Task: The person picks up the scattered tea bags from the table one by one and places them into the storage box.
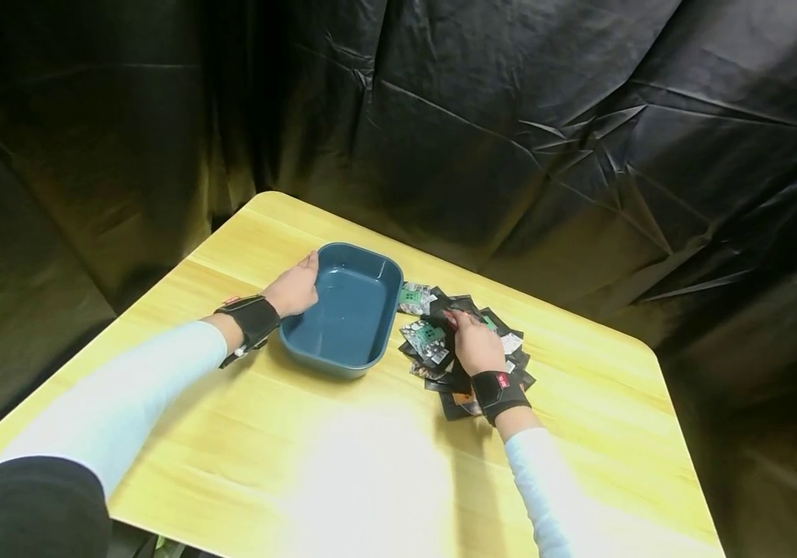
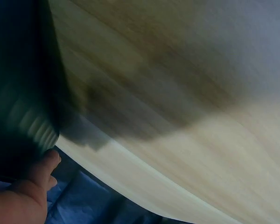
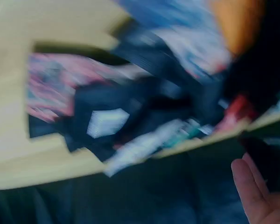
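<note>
A dark blue rectangular plastic basin stands on the table with nothing inside. My left hand grips its left wall; in the left wrist view, fingers bend at the basin's edge. To the basin's right lies a heap of small flat sachets, black with green, orange and printed picture panels. Over this heap, my right hand pinches a dark sachet with a red patch. In the blurred right wrist view, fingers show beside something dark, with the heap spread behind.
The light wooden table has rounded corners and a bright glare near its front. Black sheeting hangs in folds behind the table and along its sides. One sachet lies right against the basin's right wall.
</note>
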Motion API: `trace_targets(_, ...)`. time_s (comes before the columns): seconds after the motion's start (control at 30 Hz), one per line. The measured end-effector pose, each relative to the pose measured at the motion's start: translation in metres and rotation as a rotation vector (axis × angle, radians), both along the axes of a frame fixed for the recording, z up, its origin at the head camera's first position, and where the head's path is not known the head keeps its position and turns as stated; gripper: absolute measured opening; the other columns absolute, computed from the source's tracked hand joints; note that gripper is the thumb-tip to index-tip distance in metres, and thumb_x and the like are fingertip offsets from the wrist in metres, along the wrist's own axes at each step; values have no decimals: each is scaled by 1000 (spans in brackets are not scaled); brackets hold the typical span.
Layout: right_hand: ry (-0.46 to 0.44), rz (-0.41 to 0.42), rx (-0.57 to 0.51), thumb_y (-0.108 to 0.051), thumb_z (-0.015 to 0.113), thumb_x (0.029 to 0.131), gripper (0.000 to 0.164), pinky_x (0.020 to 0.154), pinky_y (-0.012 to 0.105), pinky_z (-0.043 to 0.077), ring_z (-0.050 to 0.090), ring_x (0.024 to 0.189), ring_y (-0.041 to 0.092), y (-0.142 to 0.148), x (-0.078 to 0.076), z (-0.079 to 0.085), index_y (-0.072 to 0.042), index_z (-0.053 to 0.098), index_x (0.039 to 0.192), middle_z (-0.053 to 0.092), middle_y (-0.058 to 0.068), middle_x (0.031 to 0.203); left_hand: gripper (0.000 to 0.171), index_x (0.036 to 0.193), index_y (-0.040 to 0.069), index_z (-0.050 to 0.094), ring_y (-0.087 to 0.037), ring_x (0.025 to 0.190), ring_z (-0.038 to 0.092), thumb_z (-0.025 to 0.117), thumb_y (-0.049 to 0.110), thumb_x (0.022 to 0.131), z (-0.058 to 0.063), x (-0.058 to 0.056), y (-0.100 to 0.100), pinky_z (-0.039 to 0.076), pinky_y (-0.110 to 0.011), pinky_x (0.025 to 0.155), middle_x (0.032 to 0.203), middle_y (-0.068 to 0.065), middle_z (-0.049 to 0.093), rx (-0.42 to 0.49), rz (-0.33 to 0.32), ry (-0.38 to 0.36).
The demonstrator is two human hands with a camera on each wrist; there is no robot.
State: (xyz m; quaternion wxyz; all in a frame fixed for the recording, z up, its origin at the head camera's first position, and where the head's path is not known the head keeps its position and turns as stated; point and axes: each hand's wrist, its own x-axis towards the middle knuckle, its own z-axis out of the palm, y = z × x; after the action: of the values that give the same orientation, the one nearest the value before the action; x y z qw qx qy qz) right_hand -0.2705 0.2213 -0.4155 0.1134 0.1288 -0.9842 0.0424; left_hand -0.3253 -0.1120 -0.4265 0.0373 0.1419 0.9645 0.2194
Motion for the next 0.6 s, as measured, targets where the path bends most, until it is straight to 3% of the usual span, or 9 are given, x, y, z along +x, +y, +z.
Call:
trace_targets(0.27, 113, 109, -87, -9, 49, 92, 39, 77, 45, 54, 65, 98, 32, -60, 4, 39, -12, 55, 130, 65, 13, 120, 71, 142, -18, 6, -41, 139, 19, 42, 5, 86, -2, 3, -5, 23, -45, 113, 150, -34, 13, -22, 18, 4)
trace_targets(0.4, 104, 174, -77, -11, 49, 92, 39, 82, 44, 53, 64, 104, 31, -89, 6, 46, -12, 53, 132, 63, 13, 123, 71, 142, -18, 7, -40, 139, 22, 43, 6, 86, -4, 4, -6, 24, -45, 113, 150, -33, 15, -28, 27, 6)
trace_targets(0.6, 112, 192, -68, -9, 52, 91, 39, 76, 42, 54, 66, 93, 31, -107, 5, 53, -10, 55, 130, 66, 12, 118, 71, 144, -15, 13, -37, 133, 36, 47, 12, 87, 1, 5, -5, 35, -45, 107, 147, -30, 29, -8, 27, 25)
